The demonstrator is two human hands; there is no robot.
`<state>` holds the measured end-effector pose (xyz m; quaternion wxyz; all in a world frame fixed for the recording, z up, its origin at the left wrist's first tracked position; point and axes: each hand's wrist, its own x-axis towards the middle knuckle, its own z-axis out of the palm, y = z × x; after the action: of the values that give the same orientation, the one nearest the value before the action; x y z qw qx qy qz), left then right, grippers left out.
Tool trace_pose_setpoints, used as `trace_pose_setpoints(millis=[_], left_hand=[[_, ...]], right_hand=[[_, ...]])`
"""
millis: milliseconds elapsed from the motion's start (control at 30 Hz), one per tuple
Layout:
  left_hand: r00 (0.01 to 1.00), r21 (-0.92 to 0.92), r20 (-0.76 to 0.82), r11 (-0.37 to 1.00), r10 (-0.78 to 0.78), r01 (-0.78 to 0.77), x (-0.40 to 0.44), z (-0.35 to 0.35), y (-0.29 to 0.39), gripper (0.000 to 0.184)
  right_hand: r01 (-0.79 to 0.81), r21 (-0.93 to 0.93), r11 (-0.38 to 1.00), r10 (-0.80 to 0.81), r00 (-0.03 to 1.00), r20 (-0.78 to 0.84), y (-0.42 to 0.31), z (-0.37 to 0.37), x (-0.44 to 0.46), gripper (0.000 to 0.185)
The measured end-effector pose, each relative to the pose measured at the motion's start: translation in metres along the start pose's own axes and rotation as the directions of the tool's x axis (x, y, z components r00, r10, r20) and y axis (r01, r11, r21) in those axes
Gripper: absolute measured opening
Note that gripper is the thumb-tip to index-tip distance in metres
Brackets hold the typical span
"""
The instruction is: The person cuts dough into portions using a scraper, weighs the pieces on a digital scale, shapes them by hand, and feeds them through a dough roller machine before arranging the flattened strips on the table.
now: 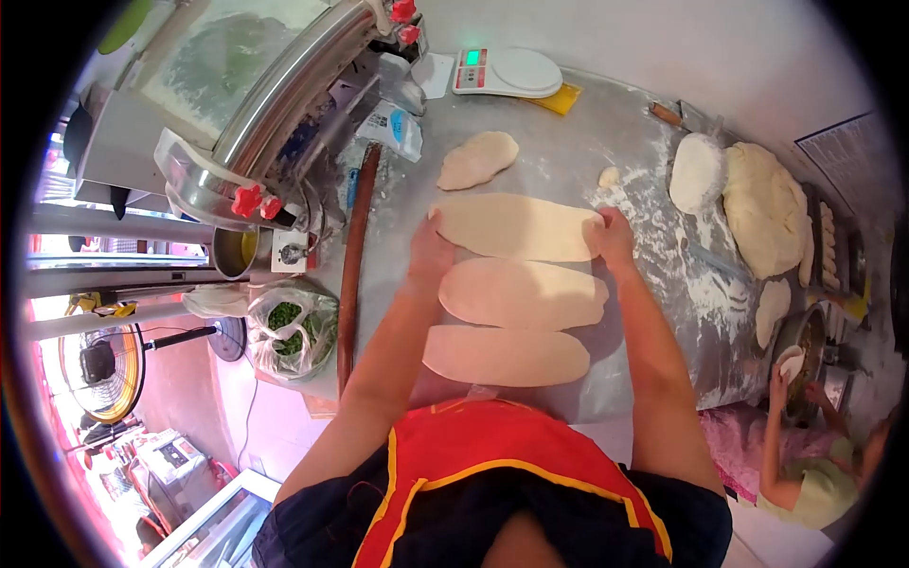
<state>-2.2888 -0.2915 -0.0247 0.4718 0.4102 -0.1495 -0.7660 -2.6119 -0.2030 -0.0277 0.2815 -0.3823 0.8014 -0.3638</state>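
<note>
A long flat sheet of dough [516, 227] lies crosswise on the metal worktop, the farthest of three such sheets. My left hand [433, 248] pinches its left end, and my right hand [614, 239] grips the right end between thumb and fingers. Just nearer to me lie a second dough sheet [523, 293] and a third dough sheet [507, 357], side by side. Beyond the held sheet rests a smaller, thicker piece of dough [478, 160]. A little scrap of dough [608, 177] sits past my right hand.
A long rolling pin [357, 256] lies left, beside a dough-rolling machine [284, 95]. A kitchen scale [507, 73] stands at the back. Right are a bag of flour [697, 173], a large dough mass [765, 208] and a scraper [715, 258]. Another person [805, 483] holds dough over a pot.
</note>
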Motion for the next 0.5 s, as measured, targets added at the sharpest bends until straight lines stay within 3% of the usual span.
trace_pose_setpoints(millis=[67, 100, 133, 233, 333, 367, 433, 500], left_hand=[[0.981, 0.455, -0.069, 0.881, 0.180, -0.130, 0.007, -0.005, 0.017, 0.043], [0.953, 0.667, -0.085, 0.727, 0.291, -0.163, 0.016, -0.004, 0.025, 0.044], [0.914, 0.834, -0.071, 0.527, 0.399, -0.165, 0.026, -0.001, 0.031, 0.044], [0.952, 0.855, -0.101, 0.515, 0.291, -0.067, 0.068, -0.004, 0.026, 0.038], [0.947, 0.688, -0.256, 0.724, 0.192, 0.040, 0.067, 0.033, 0.032, 0.034], [0.969, 0.704, -0.207, 0.708, 0.136, 0.051, 0.063, 0.043, 0.042, 0.033], [0.994, 0.740, -0.109, 0.669, 0.004, 0.079, 0.054, 0.058, 0.054, 0.031], [0.986, 0.739, -0.111, 0.674, 0.122, 0.000, 0.059, 0.062, 0.043, 0.027]], right_hand=[[0.316, -0.269, 0.910, -0.363, 0.921, -0.144, -0.021, 0.012, 0.009, 0.024], [0.138, -0.225, 0.964, -0.156, 0.986, -0.064, -0.043, 0.021, 0.015, 0.025], [0.216, -0.118, 0.969, -0.223, 0.974, -0.044, -0.043, 0.042, 0.029, 0.027], [0.358, 0.166, 0.919, -0.368, 0.929, 0.037, -0.061, 0.099, 0.063, 0.037], [0.139, 0.202, 0.969, -0.143, 0.990, 0.005, -0.090, 0.140, 0.090, 0.042], [0.011, 0.283, 0.959, -0.021, 0.999, 0.032, -0.115, 0.134, 0.081, 0.043], [-0.027, 0.332, 0.943, -0.033, 0.985, 0.172, -0.105, 0.150, 0.095, 0.039], [-0.039, 0.323, 0.946, -0.039, 0.972, 0.231, -0.096, 0.154, 0.099, 0.034]])
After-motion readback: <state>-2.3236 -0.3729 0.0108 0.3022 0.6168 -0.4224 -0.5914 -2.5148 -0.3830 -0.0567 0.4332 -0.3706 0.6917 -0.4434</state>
